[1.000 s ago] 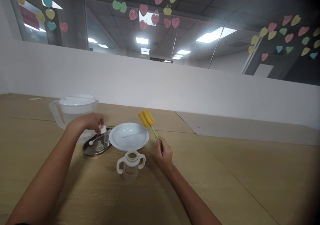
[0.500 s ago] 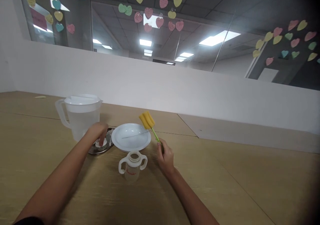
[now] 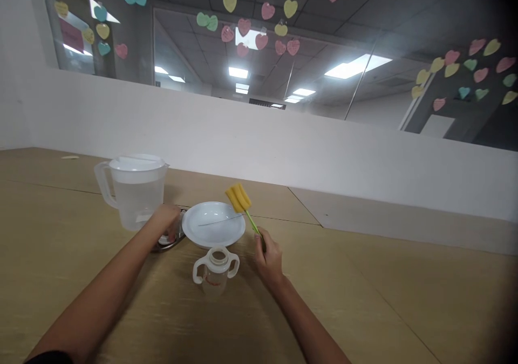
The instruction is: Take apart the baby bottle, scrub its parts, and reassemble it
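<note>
My right hand [image 3: 268, 256] grips a sponge bottle brush by its green handle, its yellow sponge head [image 3: 238, 197] raised above the right rim of a white bowl [image 3: 212, 229]. My left hand [image 3: 169, 221] reaches down over a small metal tray [image 3: 165, 247], fingers bent and closed around or against something there. The hand hides most of the tray; a small whitish piece [image 3: 164, 240] shows under the fingers. In front of the bowl a clear baby bottle [image 3: 216, 277] with two white side handles stands upright, its top uncovered.
A large translucent lidded pitcher [image 3: 137, 196] holding liquid stands behind my left hand. A pale scrap [image 3: 70, 157] lies at the far left of the wooden table [image 3: 364, 299]. Behind rises a white wall [image 3: 226, 132] with a window above it, covered in heart-shaped notes.
My left hand has shifted a little to the right over the tray, covering more of it. The right hand holds the brush almost still. The whole view has moved slightly.
</note>
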A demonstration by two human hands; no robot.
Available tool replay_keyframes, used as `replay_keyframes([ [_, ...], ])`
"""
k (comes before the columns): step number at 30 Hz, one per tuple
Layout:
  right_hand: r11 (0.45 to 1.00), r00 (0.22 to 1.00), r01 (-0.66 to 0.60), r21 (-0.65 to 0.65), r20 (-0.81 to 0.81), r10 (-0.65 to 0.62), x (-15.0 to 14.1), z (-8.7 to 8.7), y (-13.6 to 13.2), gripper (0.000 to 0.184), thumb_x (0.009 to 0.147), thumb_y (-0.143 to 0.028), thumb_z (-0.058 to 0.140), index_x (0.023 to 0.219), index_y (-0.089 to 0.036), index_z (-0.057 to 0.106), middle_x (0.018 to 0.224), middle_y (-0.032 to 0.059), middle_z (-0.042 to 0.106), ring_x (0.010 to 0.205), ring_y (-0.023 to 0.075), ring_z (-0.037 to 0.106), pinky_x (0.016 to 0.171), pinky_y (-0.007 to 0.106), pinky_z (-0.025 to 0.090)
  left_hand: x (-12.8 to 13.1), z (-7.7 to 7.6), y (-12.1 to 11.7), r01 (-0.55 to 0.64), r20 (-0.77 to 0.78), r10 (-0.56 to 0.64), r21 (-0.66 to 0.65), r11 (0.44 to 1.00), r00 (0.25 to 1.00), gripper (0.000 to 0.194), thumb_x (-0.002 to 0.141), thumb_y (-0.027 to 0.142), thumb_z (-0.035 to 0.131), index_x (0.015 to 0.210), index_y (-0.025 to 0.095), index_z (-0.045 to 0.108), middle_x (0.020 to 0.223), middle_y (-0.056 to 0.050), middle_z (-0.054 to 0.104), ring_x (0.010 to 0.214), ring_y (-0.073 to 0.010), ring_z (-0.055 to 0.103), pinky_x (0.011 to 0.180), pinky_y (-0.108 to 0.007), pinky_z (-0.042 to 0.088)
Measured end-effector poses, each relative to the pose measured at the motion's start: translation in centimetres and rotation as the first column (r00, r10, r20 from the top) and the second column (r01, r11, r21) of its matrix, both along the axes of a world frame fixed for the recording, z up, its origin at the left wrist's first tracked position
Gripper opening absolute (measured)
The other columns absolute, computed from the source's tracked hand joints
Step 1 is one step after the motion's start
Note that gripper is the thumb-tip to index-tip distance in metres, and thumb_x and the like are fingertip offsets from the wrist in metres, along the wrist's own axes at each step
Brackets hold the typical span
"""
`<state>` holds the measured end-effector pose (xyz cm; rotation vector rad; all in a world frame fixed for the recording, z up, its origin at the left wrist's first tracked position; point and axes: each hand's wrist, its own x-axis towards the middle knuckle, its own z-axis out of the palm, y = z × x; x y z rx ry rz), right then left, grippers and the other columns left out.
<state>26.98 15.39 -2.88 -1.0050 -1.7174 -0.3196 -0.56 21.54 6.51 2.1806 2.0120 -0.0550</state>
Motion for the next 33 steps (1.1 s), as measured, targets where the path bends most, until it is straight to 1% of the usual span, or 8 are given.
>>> replay_keyframes([
  [4,1.0,1.0,0.017,-0.008,-0.012,-0.017,0.0,0.0,0.0,0.027,0.092,-0.026,0.036,0.099,-0.013,0.059,0.064,0.0017,0.061,0.049,0.0108,0.053,0.051,0.02,0.041,1.0,3.3,-3.0,0.01,-0.094,-0.002,0.088,0.996,0.996,0.039,0.046,0.018,0.077,0.083,0.011,0.069,0.094,-0.02,0.067,0.09,-0.0371,0.061,0.072,-0.039,0.047],
  [7,1.0,0.999,0.013,0.001,-0.032,-0.013,0.0,0.0,0.0,0.027,0.092,-0.026,0.037,0.099,-0.013,0.059,0.071,0.0038,0.064,0.055,0.012,0.057,0.055,0.021,0.043,2.4,5.0,-6.2,0.238,0.033,-0.244,0.131,0.962,0.969,0.042,0.071,0.035,0.06,0.111,0.02,0.061,0.106,-0.008,0.066,0.095,-0.0231,0.061,0.075,-0.027,0.045],
  [10,1.0,0.999,-0.006,-0.021,-0.043,0.005,0.0,0.1,0.0,0.027,0.092,-0.026,0.037,0.1,-0.013,0.059,0.075,0.0047,0.065,0.059,0.0124,0.059,0.056,0.021,0.044,4.5,4.9,-8.8,0.494,0.073,-0.498,0.067,0.867,0.864,0.063,0.062,0.042,0.068,0.121,0.026,0.055,0.116,-0.005,0.061,0.102,-0.0249,0.058,0.078,-0.027,0.044],
  [15,0.999,0.999,-0.014,-0.039,-0.045,0.012,0.1,0.1,-0.1,0.027,0.092,-0.026,0.036,0.101,-0.013,0.058,0.081,0.006,0.067,0.065,0.0138,0.062,0.061,0.022,0.046,7.6,2.9,-9.8,0.635,0.006,-0.636,-0.051,0.77,0.772,0.064,0.053,0.042,0.074,0.113,0.027,0.058,0.107,-0.006,0.062,0.096,-0.0266,0.058,0.073,-0.029,0.043],
  [22,0.999,0.998,-0.008,-0.049,-0.062,0.005,0.2,0.2,-0.1,0.028,0.092,-0.028,0.036,0.1,-0.013,0.058,0.078,0.0055,0.065,0.063,0.013,0.06,0.06,0.022,0.045,7.1,4.1,-10.0,0.652,0.059,-0.65,-0.019,0.758,0.757,0.054,0.056,0.044,0.069,0.103,0.022,0.059,0.097,-0.003,0.063,0.086,-0.0228,0.058,0.066,-0.026,0.042],
  [26,0.998,0.971,0.038,-0.047,-0.236,-0.048,-0.2,-0.1,-0.2,0.028,0.092,-0.029,0.034,0.108,-0.013,0.052,0.084,0.0067,0.065,0.068,0.0145,0.061,0.062,0.024,0.047,4.4,6.3,-9.8,0.646,0.162,-0.678,0.209,0.734,0.717,0.051,0.06,0.033,0.068,0.108,0.025,0.055,0.107,-0.001,0.057,0.097,-0.0212,0.053,0.078,-0.026,0.041],
  [29,0.998,0.946,0.06,0.03,-0.322,-0.048,-0.5,-0.3,-0.4,0.03,0.092,-0.027,0.036,0.117,-0.013,0.045,0.097,0.01,0.063,0.083,0.0169,0.062,0.068,0.027,0.049,3.0,6.8,-8.3,0.491,0.19,-0.608,0.431,0.757,0.771,0.046,0.062,0.026,0.064,0.107,0.023,0.055,0.106,-0.003,0.053,0.098,-0.0215,0.052,0.08,-0.028,0.042],
  [33,0.982,0.991,-0.071,0.173,-0.103,0.09,-0.8,-0.1,-0.8,0.029,0.09,-0.019,0.042,0.118,-0.017,0.049,0.098,0.0085,0.065,0.08,0.0149,0.063,0.068,0.024,0.05,2.8,5.5,-5.3,0.31,0.195,-0.547,0.65,0.694,0.814,0.046,0.063,0.023,0.063,0.108,0.021,0.055,0.104,-0.004,0.051,0.092,-0.0205,0.054,0.078,-0.03,0.044],
])
